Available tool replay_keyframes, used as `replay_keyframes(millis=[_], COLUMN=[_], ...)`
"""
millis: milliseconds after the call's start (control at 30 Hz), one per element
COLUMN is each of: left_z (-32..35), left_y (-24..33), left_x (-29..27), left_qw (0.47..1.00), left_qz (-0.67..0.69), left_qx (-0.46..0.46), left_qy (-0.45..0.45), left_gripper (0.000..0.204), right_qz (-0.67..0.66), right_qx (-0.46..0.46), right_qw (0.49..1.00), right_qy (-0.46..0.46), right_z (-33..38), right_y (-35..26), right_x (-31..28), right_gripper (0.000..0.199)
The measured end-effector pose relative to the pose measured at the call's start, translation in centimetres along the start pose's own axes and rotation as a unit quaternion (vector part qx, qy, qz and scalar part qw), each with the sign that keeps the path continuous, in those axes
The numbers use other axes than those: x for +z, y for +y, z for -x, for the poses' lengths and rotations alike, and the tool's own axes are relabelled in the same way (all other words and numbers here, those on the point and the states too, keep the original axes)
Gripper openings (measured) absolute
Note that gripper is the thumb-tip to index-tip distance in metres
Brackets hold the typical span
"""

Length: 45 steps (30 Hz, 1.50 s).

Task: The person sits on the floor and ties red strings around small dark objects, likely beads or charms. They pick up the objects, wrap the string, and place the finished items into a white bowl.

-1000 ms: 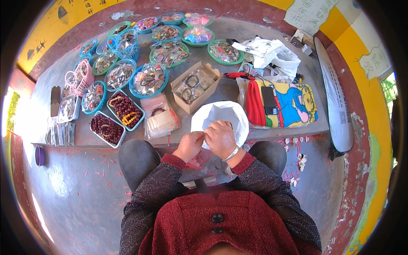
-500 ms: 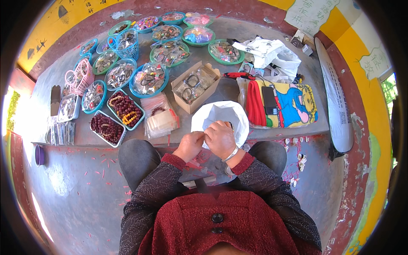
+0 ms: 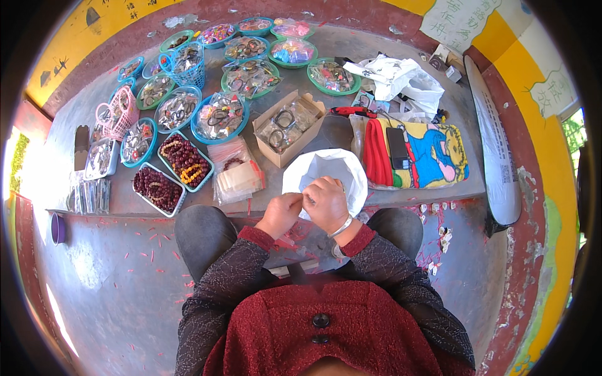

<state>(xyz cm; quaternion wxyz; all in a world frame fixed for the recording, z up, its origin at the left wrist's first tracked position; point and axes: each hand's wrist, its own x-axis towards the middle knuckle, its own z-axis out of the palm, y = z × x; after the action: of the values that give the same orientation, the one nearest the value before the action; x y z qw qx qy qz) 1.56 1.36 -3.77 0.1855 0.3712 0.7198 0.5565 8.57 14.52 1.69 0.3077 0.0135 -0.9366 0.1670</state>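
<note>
My left hand (image 3: 281, 214) and my right hand (image 3: 326, 204) meet over my lap, both closed with fingertips pinched together. Whatever lies between the fingers is too small or too hidden to name. Just behind them stands a white bag (image 3: 355, 182) with its mouth open, partly covered by my right hand. A silver bracelet (image 3: 341, 226) circles my right wrist. Left of the bag, clear packets and a dark bead bracelet (image 3: 232, 163) lie on the raised grey surface. Farther back sits an open cardboard box (image 3: 271, 152) holding bagged dark rings.
Two trays of dark beads (image 3: 158, 189) lie left, with several round baskets of bagged trinkets (image 3: 218, 118) behind. A phone (image 3: 397, 148) rests on a folded colourful towel (image 3: 433, 153) at right. White plastic bags (image 3: 407, 81) lie beyond. Red scraps litter the floor.
The fingers of my right hand have shifted slightly, and the small dark thing seen at its far side is less visible. My left hand has barely moved.
</note>
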Motion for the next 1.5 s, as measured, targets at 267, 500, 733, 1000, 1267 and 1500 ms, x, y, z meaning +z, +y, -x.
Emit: replay_keyframes(millis=[267, 500, 733, 1000, 1267, 1500], left_z=[-0.5, -0.5, -0.5, -0.5, -0.3, -0.2], left_y=[2.0, 2.5, 1.9, 1.6, 0.9, 1.3], left_x=[-1.0, -1.2, -1.2, -0.7, -0.3, -0.3], left_qw=[0.971, 0.971, 0.971, 0.993, 0.999, 1.0], left_qz=[0.182, 0.192, 0.182, 0.08, -0.029, -0.012], left_qx=[-0.153, -0.143, -0.152, -0.072, 0.026, 0.005], left_qy=[-0.012, 0.016, 0.025, 0.04, 0.032, 0.014], left_gripper=[0.022, 0.022, 0.021, 0.017, 0.017, 0.018], right_qz=[-0.182, -0.24, -0.184, -0.144, -0.033, -0.05], right_qx=[0.067, 0.091, 0.039, 0.053, 0.009, 0.042], right_qw=[0.981, 0.966, 0.982, 0.987, 0.998, 0.997], right_qy=[0.012, -0.032, 0.004, -0.046, -0.047, -0.038], right_z=[-0.4, -0.5, -1.3, -0.6, -0.3, -0.5], right_y=[0.9, 1.4, 0.2, 0.8, 0.3, 0.2], right_x=[0.1, -0.3, -1.5, -0.6, -0.7, -0.7], right_gripper=[0.003, 0.007, 0.005, 0.009, 0.006, 0.009])
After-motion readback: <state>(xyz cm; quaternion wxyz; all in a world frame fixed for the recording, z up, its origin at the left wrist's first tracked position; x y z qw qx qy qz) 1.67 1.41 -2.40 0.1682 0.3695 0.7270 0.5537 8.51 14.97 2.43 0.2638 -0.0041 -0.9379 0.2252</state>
